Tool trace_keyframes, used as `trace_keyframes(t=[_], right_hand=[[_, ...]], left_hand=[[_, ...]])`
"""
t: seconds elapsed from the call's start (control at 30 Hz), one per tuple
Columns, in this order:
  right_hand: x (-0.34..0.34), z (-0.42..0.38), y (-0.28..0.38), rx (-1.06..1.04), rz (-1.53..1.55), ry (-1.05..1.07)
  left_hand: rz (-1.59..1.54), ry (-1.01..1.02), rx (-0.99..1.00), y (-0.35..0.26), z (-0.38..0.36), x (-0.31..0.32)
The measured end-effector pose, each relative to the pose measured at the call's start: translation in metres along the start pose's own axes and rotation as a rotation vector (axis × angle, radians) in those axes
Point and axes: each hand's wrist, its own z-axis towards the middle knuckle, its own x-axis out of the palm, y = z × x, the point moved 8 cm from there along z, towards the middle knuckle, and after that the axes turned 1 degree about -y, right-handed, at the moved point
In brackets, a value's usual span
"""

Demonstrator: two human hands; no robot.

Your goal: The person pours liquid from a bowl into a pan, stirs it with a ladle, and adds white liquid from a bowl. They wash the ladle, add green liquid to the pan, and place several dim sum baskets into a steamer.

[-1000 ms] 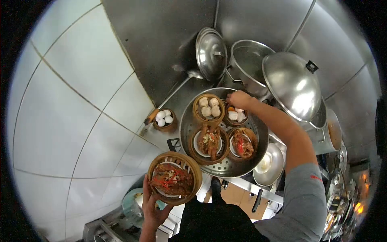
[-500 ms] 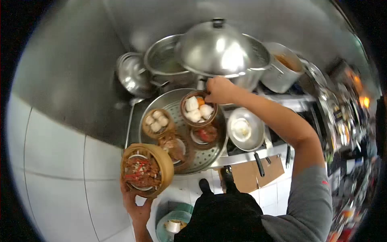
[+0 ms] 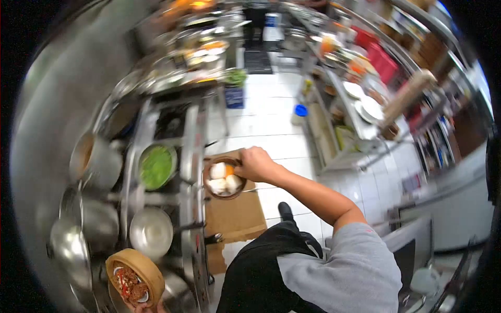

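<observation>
My right hand (image 3: 257,165) grips the rim of a small round steamer basket (image 3: 211,191). White buns (image 3: 217,171) and something orange sit inside it. This basket hangs over the floor, just right of the stove's front edge. At lower left, a deeper bamboo steamer basket (image 3: 152,272) tilts in my left hand (image 3: 147,308), whose fingers show only in part beneath it. Its dish holds brown meat pieces (image 3: 125,281) with red strips on top. Behind it, the stove holds a pale metal pan (image 3: 151,233) and a pot of green food (image 3: 156,168).
Large steel pots (image 3: 98,161) and a domed lid (image 3: 70,253) line the wall side of the stove. Flattened cardboard (image 3: 237,216) lies on the white tiled floor (image 3: 271,122). A steel shelf with white plates (image 3: 370,108) stands to the right. A blue-lidded container (image 3: 299,112) stands beside it.
My view has swung right, from the perforated steaming tray toward the kitchen aisle. The bun basket has left the tray in my right hand. My left hand still carries the meat basket.
</observation>
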Motion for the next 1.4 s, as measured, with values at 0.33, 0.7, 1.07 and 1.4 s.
trace_keyframes(t=[0.33, 0.7, 1.07, 1.4], right_hand=[[-0.157, -0.297, -0.499, 1.044, -0.177, -0.242], [-0.384, -0.405, -0.760, 1.420, 0.070, -0.659], [-0.395, -0.316, -0.885, 1.496, 0.262, -1.053], [-0.286, -0.365, -0.805, 1.018, 0.182, -0.939]], left_hand=[[-0.195, 0.396, 0.597, -0.225, -0.013, 0.298], [-0.550, 0.923, 0.666, -0.424, -0.119, 0.487], [-0.419, 0.941, 0.652, -0.463, -0.167, 0.511], [-0.288, 0.915, 0.681, -0.480, -0.176, 0.505]])
